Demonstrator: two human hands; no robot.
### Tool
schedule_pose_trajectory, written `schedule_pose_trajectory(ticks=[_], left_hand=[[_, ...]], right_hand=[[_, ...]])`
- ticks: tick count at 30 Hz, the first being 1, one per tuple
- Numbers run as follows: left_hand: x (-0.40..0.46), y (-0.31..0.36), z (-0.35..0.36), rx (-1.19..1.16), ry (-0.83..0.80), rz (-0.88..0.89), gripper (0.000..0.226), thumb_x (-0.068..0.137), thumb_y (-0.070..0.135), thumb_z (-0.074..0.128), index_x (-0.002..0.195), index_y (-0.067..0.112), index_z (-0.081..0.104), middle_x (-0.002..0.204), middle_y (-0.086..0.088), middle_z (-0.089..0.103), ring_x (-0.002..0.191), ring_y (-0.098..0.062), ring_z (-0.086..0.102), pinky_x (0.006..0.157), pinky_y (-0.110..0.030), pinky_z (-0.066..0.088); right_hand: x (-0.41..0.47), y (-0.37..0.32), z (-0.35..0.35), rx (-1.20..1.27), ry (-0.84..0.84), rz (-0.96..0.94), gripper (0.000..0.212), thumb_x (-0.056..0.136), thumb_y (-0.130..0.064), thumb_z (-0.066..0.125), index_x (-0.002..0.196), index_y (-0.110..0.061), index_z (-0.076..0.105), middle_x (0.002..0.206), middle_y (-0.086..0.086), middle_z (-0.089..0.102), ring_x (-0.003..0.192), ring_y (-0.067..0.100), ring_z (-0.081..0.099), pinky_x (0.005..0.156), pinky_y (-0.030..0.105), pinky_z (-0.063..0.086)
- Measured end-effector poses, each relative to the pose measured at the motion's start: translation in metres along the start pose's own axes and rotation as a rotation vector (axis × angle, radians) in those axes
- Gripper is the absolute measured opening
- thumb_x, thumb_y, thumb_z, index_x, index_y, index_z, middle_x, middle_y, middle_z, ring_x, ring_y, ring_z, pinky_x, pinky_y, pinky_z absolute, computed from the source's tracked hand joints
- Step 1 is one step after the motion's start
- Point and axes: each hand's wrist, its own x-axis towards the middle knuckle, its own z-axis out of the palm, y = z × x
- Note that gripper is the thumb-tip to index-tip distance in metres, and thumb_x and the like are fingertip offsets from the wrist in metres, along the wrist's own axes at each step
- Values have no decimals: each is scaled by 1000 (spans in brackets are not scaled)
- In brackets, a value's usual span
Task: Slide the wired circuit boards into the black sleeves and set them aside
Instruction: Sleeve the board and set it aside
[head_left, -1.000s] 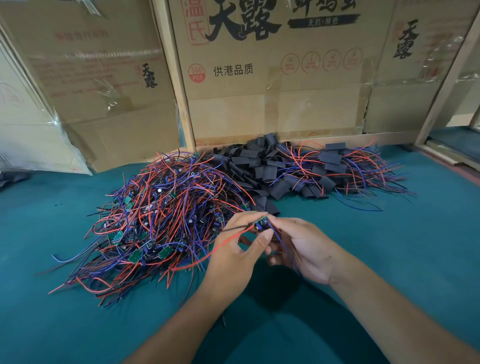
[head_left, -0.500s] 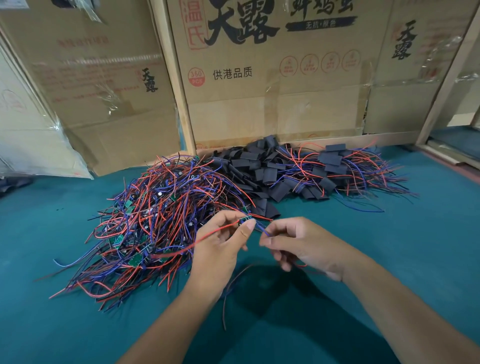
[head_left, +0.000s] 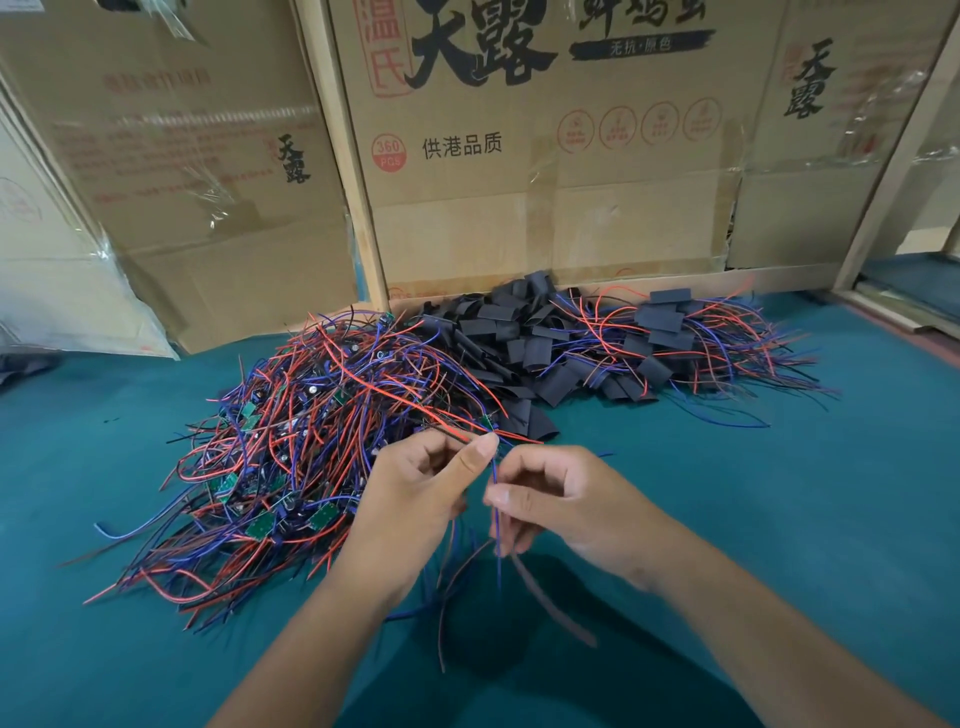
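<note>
Circuit board (head_left: 489, 422) just above left hand (head_left: 415, 499) fingers (head_left: 475, 457), wires dangling.

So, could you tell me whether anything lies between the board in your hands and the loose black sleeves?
Nothing solid does. The small wired circuit board, pinched by the left hand while the right hand holds its blue wire, sits just short of the nearest flat black sleeves; only a few stray red wires cross the gap.

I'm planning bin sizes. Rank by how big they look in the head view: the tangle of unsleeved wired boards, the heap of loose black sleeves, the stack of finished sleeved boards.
1. Tangle of wired boards, clearly largest.
2. Heap of loose sleeves and stack of finished boards: look alike and overlap, so no ranking.
</note>
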Motion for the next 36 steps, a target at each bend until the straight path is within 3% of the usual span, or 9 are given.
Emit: schedule_pose_trajectory(ticks=[5,10,13,17,21,24,28,31,36], left_hand=[[0,1,2,-39,-15,-13,40,86,46,69,69,11,58,61,-2,53,60,-17,46,59,-29,43],[4,4,-7,48,53,-20,34,92,14,68,67,-2,51,57,-11,58,53,-15,53,57,-21,45],[4,6,-12,67,26,-50,39,88,6,71,64,5,40,51,-18,54,43,-17,48,47,-19,40],[5,7,-13,-64,-5,-149,30,83,21,76,79,2,53,64,-18,64,47,-23,53,45,-27,46],[5,4,-14,-133,11,-203,39,83,32,72,89,-6,61,73,-19,69,52,-22,57,49,-27,48],[5,2,-11,-226,24,-217,47,82,36,70,97,-8,64,74,-18,67,53,-20,57,50,-24,48],[6,1,-9,-338,58,-227,41,85,37,66,96,-2,67,73,-15,65,52,-17,56,49,-23,47],[7,2,-9,-403,89,-225,32,89,32,63,94,1,68,73,-14,64,52,-17,54,49,-23,47],[7,4,-12,-402,58,-256,22,88,27,63,91,5,61,78,-17,66,54,-19,56,49,-25,47]], right_hand=[[0,3,6,34,-6,38,16,101,-13,54,88,-9,63,77,9,70,71,22,68,66,32,54],[7,7,-13,91,192,72,24,103,-22,52,92,-4,65,78,9,72,70,20,66,64,30,53],[21,11,-31,-96,407,82,18,97,-15,54,85,-12,67,73,4,72,66,15,67,63,33,54],[57,10,-51,-417,553,35,19,92,-16,54,78,-23,65,68,-3,71,64,10,68,62,30,55],[96,4,-77,-753,450,104,18,95,-17,53,84,-27,64,84,-2,72,72,20,67,62,32,50],[121,2,-79,-944,291,105,16,98,-22,54,98,-23,69,96,-5,71,68,11,62,59,28,48],[151,7,-66,-1071,177,146,14,92,-25,62,95,-17,73,95,4,74,90,25,68,78,38,56],[164,7,-62,-1188,110,267,28,87,-45,70,106,-23,69,108,3,65,101,27,63,88,41,54],[172,10,-59,-1255,175,289,24,99,-37,54,83,-21,61,107,11,63,92,34,63,70,37,48]])
